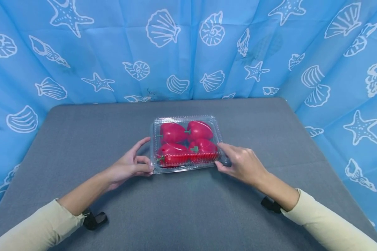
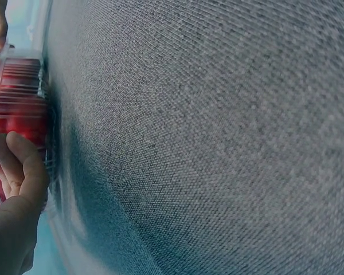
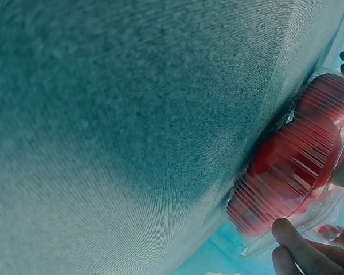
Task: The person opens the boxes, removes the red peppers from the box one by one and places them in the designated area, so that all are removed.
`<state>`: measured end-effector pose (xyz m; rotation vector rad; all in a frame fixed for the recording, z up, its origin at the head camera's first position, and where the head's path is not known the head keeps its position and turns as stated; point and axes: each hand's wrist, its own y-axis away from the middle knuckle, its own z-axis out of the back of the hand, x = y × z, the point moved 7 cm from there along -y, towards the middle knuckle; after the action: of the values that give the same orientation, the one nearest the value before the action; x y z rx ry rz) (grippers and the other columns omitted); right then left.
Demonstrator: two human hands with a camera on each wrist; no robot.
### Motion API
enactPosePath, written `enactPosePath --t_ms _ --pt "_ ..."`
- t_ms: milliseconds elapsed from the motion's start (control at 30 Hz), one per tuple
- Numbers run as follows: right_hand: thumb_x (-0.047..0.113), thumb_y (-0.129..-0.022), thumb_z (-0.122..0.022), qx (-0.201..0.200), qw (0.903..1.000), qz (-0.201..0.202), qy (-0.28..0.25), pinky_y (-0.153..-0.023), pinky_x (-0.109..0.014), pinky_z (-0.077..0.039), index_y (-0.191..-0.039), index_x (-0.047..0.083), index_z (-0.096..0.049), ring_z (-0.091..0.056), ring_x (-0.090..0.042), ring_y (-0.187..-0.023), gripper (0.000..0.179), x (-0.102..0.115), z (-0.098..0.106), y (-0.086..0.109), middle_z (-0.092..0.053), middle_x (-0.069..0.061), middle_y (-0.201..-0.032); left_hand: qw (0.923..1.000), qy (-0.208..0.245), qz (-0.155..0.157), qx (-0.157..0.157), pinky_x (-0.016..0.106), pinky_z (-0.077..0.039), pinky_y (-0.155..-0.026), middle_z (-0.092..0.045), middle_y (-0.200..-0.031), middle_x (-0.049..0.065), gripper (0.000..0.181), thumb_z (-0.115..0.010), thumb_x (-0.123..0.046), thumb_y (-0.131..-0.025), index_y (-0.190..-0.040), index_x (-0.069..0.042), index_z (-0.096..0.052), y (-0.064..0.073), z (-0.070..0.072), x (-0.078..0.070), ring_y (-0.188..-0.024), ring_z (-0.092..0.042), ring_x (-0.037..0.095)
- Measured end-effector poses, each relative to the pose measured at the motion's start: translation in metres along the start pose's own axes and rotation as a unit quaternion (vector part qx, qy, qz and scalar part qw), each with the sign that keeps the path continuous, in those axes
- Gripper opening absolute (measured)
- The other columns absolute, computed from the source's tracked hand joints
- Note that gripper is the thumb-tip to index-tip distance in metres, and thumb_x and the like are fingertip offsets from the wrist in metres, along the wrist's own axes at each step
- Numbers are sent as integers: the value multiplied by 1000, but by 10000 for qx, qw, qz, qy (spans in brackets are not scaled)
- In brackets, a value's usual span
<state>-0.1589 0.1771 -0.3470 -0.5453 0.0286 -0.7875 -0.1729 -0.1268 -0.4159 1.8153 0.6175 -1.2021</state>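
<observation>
A clear plastic clamshell box (image 1: 185, 170) sits on the grey table, its lid lying over several shiny red, bell pepper-like pieces (image 1: 172, 132) with small green stems. At the box's left edge, my left hand (image 1: 130, 167) pinches the near corner between thumb and fingers, the index finger reaching along the side. My right hand (image 1: 243, 162) holds the right edge, thumb low at the rim and index finger on the side above. Ribbed box walls (image 3: 298, 166) show in the right wrist view. In the left wrist view, fingers (image 2: 31, 166) cover part of the box's side.
The grey cloth-covered table (image 1: 188, 216) spreads around the box. A blue curtain (image 1: 188, 52) with white shells and starfish hangs behind and along both sides. Dark wrist mounts (image 1: 94, 219) show beneath the cream sleeves (image 1: 326, 216).
</observation>
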Motion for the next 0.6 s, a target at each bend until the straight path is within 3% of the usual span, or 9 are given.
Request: enactPosePath --t_ms 200,600 --pt "13 -72 -84 -19 10000 66 1 -50 -25 -52 -117 -5 -64 -60 -15 -61 52 1 0 1 -73 -20 -104 10000 -5 -9 -6 42 -54 -92 -66 -98 9 95 -66 -4 -91 -158 -33 -6 0 -1 0 -97 -67 29" --pt "4 -71 -83 22 9997 260 0 -57 -32 -59 -118 -6 -63 -71 -25 -72 51 3 -1 0 -72 -22 -107 10000 -28 20 -59 43 -55 -90 -66 -98 10 97 -68 -4 -90 -158 -34 -7 -1 0 0 -95 -68 28"
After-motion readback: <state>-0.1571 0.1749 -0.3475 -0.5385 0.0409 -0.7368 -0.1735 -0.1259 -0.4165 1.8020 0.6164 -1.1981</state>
